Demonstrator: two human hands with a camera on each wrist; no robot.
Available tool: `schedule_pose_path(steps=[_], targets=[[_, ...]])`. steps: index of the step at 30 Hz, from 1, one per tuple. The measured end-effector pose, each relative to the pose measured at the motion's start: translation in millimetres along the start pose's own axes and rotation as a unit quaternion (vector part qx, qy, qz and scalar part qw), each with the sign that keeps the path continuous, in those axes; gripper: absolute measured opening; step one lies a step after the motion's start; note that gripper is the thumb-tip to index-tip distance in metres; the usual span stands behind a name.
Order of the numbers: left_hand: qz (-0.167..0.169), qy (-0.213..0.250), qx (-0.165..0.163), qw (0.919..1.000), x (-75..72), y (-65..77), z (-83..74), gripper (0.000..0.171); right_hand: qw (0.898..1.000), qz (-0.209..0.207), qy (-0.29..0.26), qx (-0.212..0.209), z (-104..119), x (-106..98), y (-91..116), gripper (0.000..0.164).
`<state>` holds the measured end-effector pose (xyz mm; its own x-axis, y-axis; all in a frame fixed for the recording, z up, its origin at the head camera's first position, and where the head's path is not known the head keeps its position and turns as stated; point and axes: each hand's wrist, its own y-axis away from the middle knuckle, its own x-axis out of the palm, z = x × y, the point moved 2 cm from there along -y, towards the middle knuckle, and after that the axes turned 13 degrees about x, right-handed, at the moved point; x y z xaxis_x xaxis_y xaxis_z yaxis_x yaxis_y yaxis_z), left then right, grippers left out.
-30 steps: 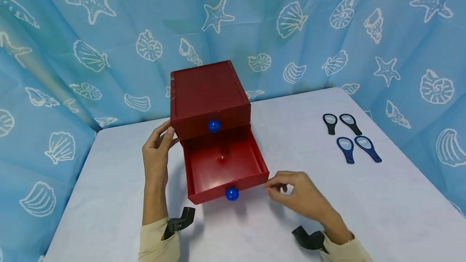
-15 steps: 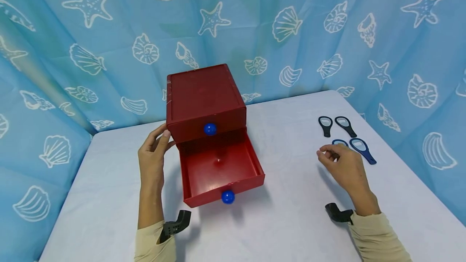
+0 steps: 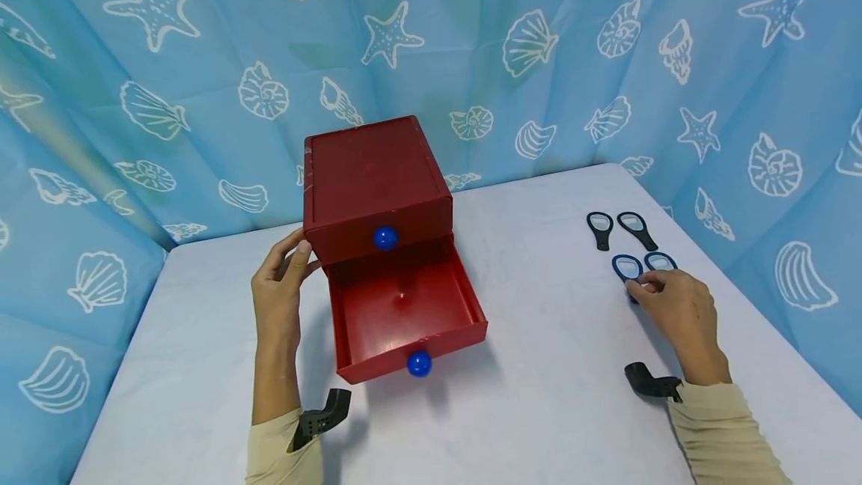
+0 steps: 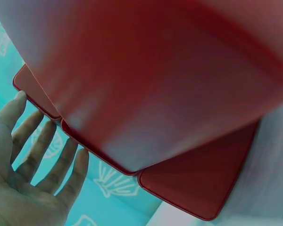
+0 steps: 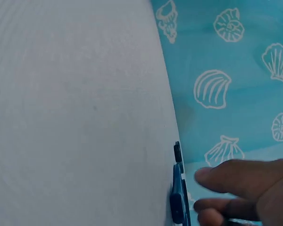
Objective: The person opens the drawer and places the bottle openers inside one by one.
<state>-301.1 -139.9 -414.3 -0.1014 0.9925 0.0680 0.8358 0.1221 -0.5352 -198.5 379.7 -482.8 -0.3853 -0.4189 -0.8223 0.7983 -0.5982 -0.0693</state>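
A red two-drawer box (image 3: 373, 174) with blue knobs stands on the table, and its lower drawer (image 3: 404, 305) is pulled out with nothing inside. My left hand (image 3: 279, 290) touches the box's left side; in the left wrist view the fingers (image 4: 47, 155) are spread along its edge. At the right, my right hand (image 3: 680, 313) reaches over two blue magnifying glasses. Its thumb and fingertips are right at the handle of the left blue magnifying glass (image 3: 628, 267). The right blue magnifying glass (image 3: 660, 261) is partly hidden by the hand. The right wrist view shows a gap between thumb (image 5: 210, 176) and fingers.
Two black magnifying glasses, a left one (image 3: 600, 230) and a right one (image 3: 637, 230), lie just behind the blue ones. A white cloth covers the table (image 3: 532, 395). A blue curtain (image 3: 431, 66) with shell prints hangs behind and along the sides.
My right hand has moved from the open drawer's right corner to the blue magnifying glasses on the right. The left hand has stayed at the box. The view has shifted slightly.
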Motion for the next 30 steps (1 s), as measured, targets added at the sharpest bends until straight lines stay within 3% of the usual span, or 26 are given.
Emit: schedule_pose_path(steps=[8, 17, 24, 30], targets=[[-0.001, -0.005, -0.005, 1.0000, 0.6, -1.1, -1.6, 0.038, 0.998, 0.035, 0.031, 0.043, -8.0, 2.5, -1.6, 0.036], [-0.003, -0.012, -0.008, 0.9999, -1.0, 0.7, -0.1, 0.039, 0.998, 0.023, 0.005, 0.064, -12.3, 5.1, -3.4, 0.035], [-0.002, -0.010, -0.003, 0.9999, -1.5, 1.1, -0.6, 0.039, 0.996, -0.035, -0.076, 0.011, 6.4, 3.4, 14.0, 0.028], [-0.001, -0.007, -0.001, 1.0000, -0.2, 1.7, 0.5, 0.038, 0.993, -0.051, -0.105, -0.028, 25.9, 4.5, 32.3, 0.023]])
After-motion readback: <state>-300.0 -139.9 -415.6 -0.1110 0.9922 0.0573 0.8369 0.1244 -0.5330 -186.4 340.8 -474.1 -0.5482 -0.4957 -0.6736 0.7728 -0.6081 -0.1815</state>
